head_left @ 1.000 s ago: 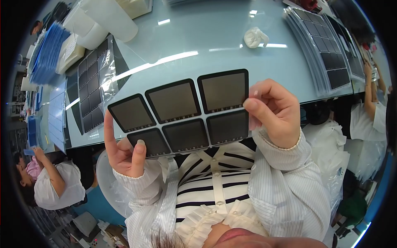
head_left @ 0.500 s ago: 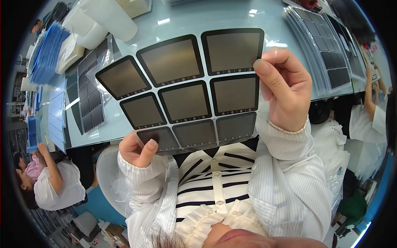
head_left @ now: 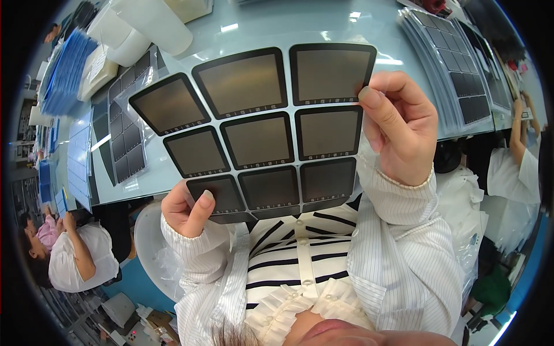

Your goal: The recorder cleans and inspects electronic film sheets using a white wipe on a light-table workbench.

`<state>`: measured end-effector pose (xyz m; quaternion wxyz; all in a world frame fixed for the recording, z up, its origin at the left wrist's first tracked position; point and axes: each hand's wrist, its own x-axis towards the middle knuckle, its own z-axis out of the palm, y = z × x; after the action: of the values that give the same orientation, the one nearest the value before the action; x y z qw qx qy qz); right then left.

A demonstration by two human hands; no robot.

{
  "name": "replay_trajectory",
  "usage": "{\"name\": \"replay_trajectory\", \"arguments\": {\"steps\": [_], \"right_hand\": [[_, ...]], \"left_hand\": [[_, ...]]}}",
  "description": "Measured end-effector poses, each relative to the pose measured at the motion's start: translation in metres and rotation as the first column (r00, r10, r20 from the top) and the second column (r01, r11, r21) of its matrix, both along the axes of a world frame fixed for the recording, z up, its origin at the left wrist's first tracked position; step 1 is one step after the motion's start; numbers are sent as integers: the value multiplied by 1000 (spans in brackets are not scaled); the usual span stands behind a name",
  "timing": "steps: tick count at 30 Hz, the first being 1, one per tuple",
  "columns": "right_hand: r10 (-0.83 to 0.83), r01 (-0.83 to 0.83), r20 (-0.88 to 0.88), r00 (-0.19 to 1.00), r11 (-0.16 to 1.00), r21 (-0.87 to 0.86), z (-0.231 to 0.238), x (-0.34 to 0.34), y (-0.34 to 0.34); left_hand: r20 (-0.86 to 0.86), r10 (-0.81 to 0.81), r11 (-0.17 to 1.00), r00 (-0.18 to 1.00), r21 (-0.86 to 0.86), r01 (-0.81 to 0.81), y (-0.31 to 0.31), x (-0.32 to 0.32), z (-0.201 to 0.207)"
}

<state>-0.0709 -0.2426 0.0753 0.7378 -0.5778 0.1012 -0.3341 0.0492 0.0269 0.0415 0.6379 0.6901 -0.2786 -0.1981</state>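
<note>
Between my hands a clear sheet printed with several dark-framed rectangular panels point(head_left: 258, 140) is held up, tilted, above the near edge of the table. My left hand point(head_left: 187, 210) grips its lower left corner, thumb on the face and fingers hidden behind. At the upper right edge my right hand point(head_left: 401, 124) pinches the sheet between thumb and bent fingers. Each panel has a grey-brown window and a row of small pale marks along its lower border. The bottom row bends away toward my body.
On the glossy table point(head_left: 254, 26), a stack of similar sheets point(head_left: 441, 63) lies at right, more panel sheets point(head_left: 127, 124) at left. Behind those are blue-edged sheets point(head_left: 66, 75) and white rolls point(head_left: 153, 26). Co-workers point(head_left: 86, 254) sit at left and right.
The sheet has tipped slightly, so its bottom row shows more fully. My left hand has shifted a little left; my right hand has moved slightly right and down. Both keep their hold.
</note>
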Motion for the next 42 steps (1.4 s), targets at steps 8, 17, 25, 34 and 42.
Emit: {"name": "replay_trajectory", "arguments": {"steps": [8,17,25,34,42], "right_hand": [[-50,51,-62,997,999,15,-2,-12,-6],[-84,85,-25,996,994,64,-11,-26,-17],[-94,95,-13,995,994,56,-18,-31,-23],[-123,123,1,992,992,27,-16,-30,-29],[-130,144,138,982,985,-93,9,-14,-46]], "left_hand": [[-19,-10,1000,1000,22,10,-14,-12,6],[-23,-127,976,992,175,129,-23,-21,17],[-90,-128,975,988,173,142,-28,-27,18],[-20,-222,975,975,24,223,-34,-26,12],[167,-309,950,936,89,298,-30,-25,12]]}}
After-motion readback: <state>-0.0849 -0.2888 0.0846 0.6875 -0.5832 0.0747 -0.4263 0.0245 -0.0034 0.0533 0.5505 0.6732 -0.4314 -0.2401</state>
